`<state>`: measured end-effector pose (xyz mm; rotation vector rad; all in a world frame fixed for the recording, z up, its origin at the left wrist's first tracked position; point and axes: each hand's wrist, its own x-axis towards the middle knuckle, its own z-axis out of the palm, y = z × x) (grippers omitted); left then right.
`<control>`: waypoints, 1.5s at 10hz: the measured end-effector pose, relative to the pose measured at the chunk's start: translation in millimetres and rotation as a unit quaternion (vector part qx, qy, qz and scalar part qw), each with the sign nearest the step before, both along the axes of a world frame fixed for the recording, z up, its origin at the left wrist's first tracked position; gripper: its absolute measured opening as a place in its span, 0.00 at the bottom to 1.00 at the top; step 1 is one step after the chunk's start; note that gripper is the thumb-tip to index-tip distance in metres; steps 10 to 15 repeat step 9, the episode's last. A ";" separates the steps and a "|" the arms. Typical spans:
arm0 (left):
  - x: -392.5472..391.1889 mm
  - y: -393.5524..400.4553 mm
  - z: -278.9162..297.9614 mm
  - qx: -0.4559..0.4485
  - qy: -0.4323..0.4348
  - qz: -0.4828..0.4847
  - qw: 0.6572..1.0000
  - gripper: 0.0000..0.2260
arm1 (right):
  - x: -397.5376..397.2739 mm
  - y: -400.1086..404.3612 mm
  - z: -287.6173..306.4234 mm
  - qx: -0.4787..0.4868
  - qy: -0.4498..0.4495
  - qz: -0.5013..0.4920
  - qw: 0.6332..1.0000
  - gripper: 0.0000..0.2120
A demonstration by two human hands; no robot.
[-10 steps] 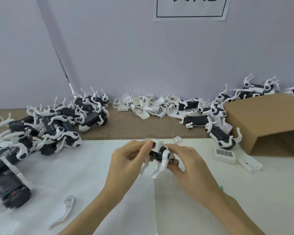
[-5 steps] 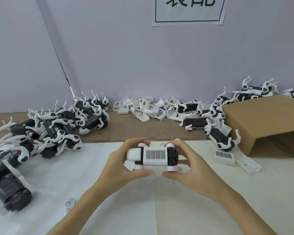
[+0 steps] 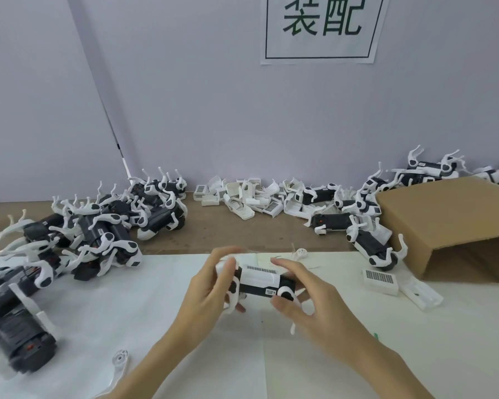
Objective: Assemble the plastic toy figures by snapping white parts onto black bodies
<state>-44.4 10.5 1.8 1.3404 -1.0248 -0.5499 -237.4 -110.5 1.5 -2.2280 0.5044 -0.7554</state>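
**Toy figure held between both hands above the white sheet**

Nearest, left of the left forearm, a loose white leg part (image 3: 118,362) lies on the white sheet (image 3: 415,355). Above it, the left hand (image 3: 211,286) curls its fingers round the left end of the toy figure (image 3: 261,282), thumb across the front. The right hand (image 3: 306,295) takes the other end, thumb at the white round joint and fingers spread loosely behind; how firmly it grips cannot be told. The figure lies level between them, white barcoded cover on top of the black body.

Right of the right fingers a white barcoded cover (image 3: 380,279) rests flat on the sheet, with a white tray part (image 3: 422,292) just beside it. Far left of the left fingers sits a heap of assembled figures (image 3: 98,234).

Beyond the fingertips, a pile of white covers (image 3: 248,197) lies against the wall. To the far right, a cardboard box (image 3: 450,223) lies on its side, with more figures (image 3: 369,243) beside it. A paper sign (image 3: 321,27) hangs on the wall.
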 end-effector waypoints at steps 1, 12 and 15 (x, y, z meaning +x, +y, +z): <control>-6.7 -3.0 3.6 0.030 0.087 -0.012 0.996 0.21 | 2.1 4.4 -2.2 0.025 -0.008 0.019 0.999 0.20; 5.3 -20.7 -24.7 0.091 0.096 -0.029 0.991 0.34 | -32.6 -112.0 91.8 0.596 -0.282 -0.016 0.752 0.29; 5.3 -20.7 -24.7 0.091 0.096 -0.029 0.991 0.34 | -32.6 -112.0 91.8 0.596 -0.282 -0.016 0.752 0.29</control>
